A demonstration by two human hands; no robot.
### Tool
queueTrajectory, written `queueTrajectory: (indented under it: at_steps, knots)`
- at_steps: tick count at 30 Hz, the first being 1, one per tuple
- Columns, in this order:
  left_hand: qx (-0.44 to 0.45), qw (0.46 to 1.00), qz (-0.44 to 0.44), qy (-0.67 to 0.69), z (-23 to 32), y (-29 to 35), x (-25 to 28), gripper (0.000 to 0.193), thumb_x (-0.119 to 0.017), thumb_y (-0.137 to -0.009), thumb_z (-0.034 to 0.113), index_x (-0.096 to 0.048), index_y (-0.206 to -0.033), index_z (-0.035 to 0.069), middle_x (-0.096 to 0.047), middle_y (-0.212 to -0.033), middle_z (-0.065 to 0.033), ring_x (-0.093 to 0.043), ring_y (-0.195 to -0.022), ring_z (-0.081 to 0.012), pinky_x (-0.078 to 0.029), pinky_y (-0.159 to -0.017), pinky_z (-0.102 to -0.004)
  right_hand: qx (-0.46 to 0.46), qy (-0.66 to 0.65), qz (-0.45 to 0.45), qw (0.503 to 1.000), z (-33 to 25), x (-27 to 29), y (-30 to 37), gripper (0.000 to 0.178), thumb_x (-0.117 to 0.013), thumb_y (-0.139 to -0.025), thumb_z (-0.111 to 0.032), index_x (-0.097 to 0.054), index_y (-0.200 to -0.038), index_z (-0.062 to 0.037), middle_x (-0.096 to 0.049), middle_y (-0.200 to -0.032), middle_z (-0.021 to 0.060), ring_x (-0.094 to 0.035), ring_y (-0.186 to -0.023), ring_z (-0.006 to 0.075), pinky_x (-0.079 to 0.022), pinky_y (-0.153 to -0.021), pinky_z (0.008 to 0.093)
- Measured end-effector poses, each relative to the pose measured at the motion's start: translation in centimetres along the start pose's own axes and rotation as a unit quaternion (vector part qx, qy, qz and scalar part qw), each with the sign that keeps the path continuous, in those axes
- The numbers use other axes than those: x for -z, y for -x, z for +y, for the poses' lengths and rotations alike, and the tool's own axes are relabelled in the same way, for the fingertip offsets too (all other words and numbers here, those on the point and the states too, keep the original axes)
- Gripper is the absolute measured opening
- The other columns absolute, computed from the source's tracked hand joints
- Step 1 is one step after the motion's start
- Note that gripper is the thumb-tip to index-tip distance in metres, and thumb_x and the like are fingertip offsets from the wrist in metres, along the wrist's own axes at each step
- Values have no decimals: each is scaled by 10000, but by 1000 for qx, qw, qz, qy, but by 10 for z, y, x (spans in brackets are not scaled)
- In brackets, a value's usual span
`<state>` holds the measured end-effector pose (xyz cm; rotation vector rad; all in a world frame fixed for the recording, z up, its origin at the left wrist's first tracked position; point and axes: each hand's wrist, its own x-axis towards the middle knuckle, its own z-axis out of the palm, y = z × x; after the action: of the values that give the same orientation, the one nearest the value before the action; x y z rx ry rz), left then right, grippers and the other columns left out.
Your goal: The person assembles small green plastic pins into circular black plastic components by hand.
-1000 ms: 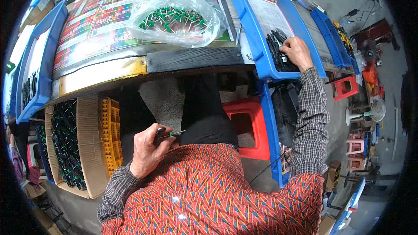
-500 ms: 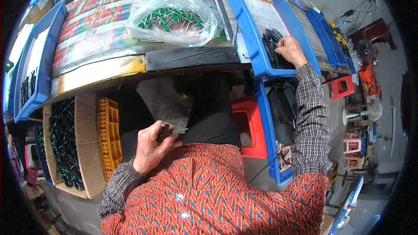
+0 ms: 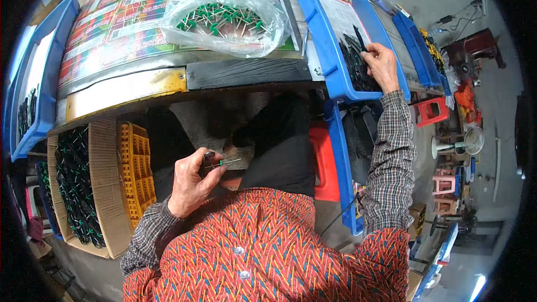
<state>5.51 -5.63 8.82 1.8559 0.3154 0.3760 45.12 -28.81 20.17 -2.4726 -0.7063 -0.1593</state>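
Observation:
In front of my lap, my left hand (image 3: 191,185) is closed in a pinch. A thin metal pin with a green collar (image 3: 224,162) points out to the right from its fingers. A dark, rounded end (image 3: 209,156) shows between thumb and forefinger; the rest of it is hidden. My right hand (image 3: 382,67) reaches over the blue tray (image 3: 317,25) at the far right, its fingertips pinching a slim black plastic piece (image 3: 358,37) that stands up. Under that hand lies a heap of similar black pieces (image 3: 353,64).
On the bench, a clear plastic bag (image 3: 263,47) holds green-collared pins (image 3: 215,17). Another blue tray (image 3: 66,28) stands at left. Below are a carton (image 3: 105,184) of black parts, a yellow crate (image 3: 137,168) and a red stool (image 3: 326,162). The bench edge (image 3: 246,72) runs between my arms.
My right hand has drawn a black piece up out of the heap. My left hand keeps its pinch, the pin's green collar now showing more clearly. The view has shifted slightly.

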Motion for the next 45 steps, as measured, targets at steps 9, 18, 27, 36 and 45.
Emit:
queueTrajectory:
  at_steps: [9,18,27,36,45]
  knots:
    - [14,999,-17,31,-6,-5,9,171,-706,-757,61,-605,-878,-7,-623,-715,-91,-607,-638,-138,-472,-604,-257,20,-251,59,966,-67,15,62,168,-663,-830,-30,-611,-960,61,-596,-705,39,-519,-501,69,-402,-447,214]
    - [4,999,-18,45,-10,-8,10,151,-691,-774,64,-608,-881,-3,-608,-701,-69,-583,-636,-107,-461,-597,-248,-130,-443,-175,869,-148,-33,156,145,-652,-813,41,-620,-954,47,-657,-837,96,-551,-511,91,-449,-457,221]
    - [10,999,-7,52,-3,-6,15,138,-690,-787,72,-607,-866,-4,-564,-715,-17,-509,-646,-67,-422,-597,-222,-120,-519,-240,811,-132,-80,186,130,-637,-837,11,-614,-956,57,-653,-829,152,-576,-514,138,-478,-466,234]
    - [52,985,-9,163,-3,-19,10,148,-684,-800,30,-611,-921,-11,-631,-759,-45,-587,-642,-71,-464,-581,-214,-123,-616,-237,741,-120,-116,188,211,-693,-812,-65,-614,-979,38,-640,-859,208,-629,-569,222,-541,-497,289]
    - [127,956,-20,264,-11,-26,2,154,-676,-821,37,-603,-950,-4,-593,-797,-14,-543,-734,-32,-463,-624,-198,-142,-670,-265,679,-120,-155,191,201,-697,-787,-33,-628,-947,67,-647,-916,219,-659,-639,251,-566,-599,337]
